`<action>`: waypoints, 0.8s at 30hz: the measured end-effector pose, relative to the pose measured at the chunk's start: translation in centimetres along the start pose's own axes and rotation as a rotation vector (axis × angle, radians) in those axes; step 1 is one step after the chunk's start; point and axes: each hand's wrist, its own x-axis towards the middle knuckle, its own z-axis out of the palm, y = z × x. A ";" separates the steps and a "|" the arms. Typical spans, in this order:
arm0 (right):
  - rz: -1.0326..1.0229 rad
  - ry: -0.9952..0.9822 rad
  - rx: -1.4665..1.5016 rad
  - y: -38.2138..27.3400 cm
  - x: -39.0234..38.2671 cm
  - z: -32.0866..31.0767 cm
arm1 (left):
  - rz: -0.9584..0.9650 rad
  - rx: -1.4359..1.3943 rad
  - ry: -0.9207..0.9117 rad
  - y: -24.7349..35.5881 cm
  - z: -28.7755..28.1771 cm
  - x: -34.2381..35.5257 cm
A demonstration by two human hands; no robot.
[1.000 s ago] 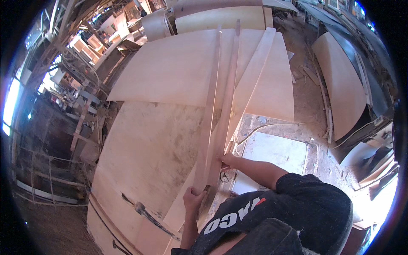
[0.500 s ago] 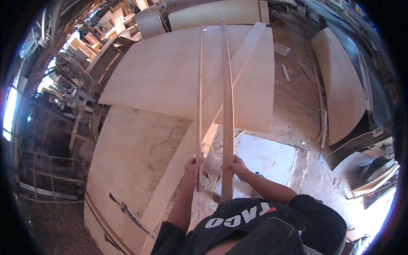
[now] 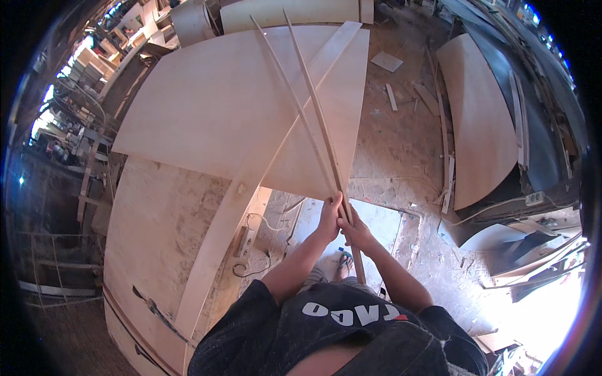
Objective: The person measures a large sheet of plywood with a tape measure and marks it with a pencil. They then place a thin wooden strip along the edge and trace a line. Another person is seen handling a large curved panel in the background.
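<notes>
Head view, looking down over a dark printed shirt (image 3: 338,326) onto a workshop floor. Left hand (image 3: 330,216) closed round the lower part of two long thin wooden strips (image 3: 313,125), fingers wrapped tight. Right hand (image 3: 356,230) just beside and touching the left, fingers likewise curled shut on the same strips, a little lower on them. Strips held together at the hands, spreading apart into a narrow V toward the top of the picture, tips well above the far edge of a big pale plywood sheet (image 3: 207,106). Short lower end of one strip poking down past the right hand toward a sandalled foot (image 3: 343,262). Long narrow board (image 3: 251,188) lying slantwise across the plywood sheet, from the upper right down to the lower left. Second, duller sheet (image 3: 157,238) lower left, speckled with marks. Curved plywood panel (image 3: 480,119) well apart on the right, on the dusty floor (image 3: 395,144) among small offcuts. White cable and power strip (image 3: 248,235) near the slanting board, below the hands' left.
</notes>
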 end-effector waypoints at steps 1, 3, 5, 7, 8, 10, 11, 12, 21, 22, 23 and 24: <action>-0.002 -0.003 0.043 -0.3 -0.5 -0.4 | -0.046 0.043 0.054 0.6 1.0 -0.7; -0.061 -0.083 0.097 -0.1 -1.1 -1.5 | -0.135 0.125 0.153 1.5 2.1 -1.3; -0.074 -0.107 0.112 -0.2 -0.9 -2.8 | -0.140 0.277 0.103 1.1 1.4 -0.2; 0.065 -0.096 0.231 0.1 -0.9 -4.2 | -0.120 0.417 0.070 0.7 1.3 0.5; 0.136 -0.091 0.288 0.3 -1.0 -4.8 | -0.076 0.494 0.038 0.7 0.8 0.7; 0.183 -0.043 0.329 0.2 -2.3 -6.4 | 0.032 0.649 -0.030 0.8 -1.0 2.4; 0.204 -0.027 0.304 0.5 -2.8 -7.6 | -0.007 0.838 -0.079 1.5 -2.6 3.6; 0.226 -0.016 0.284 0.7 -3.4 -8.6 | 0.188 0.809 -0.106 0.1 -4.6 5.7; 0.275 0.428 -0.223 1.6 -10.1 -16.6 | -0.037 0.626 0.055 7.0 -0.6 10.9; 0.257 0.448 -0.300 2.8 -10.7 -17.4 | -0.050 0.573 0.063 6.8 0.8 11.8; 0.238 0.465 -0.380 4.7 -11.5 -18.0 | -0.061 0.518 0.074 6.6 2.2 12.7; 0.214 0.474 -0.464 6.5 -12.0 -18.6 | -0.102 0.490 0.057 6.4 3.0 13.9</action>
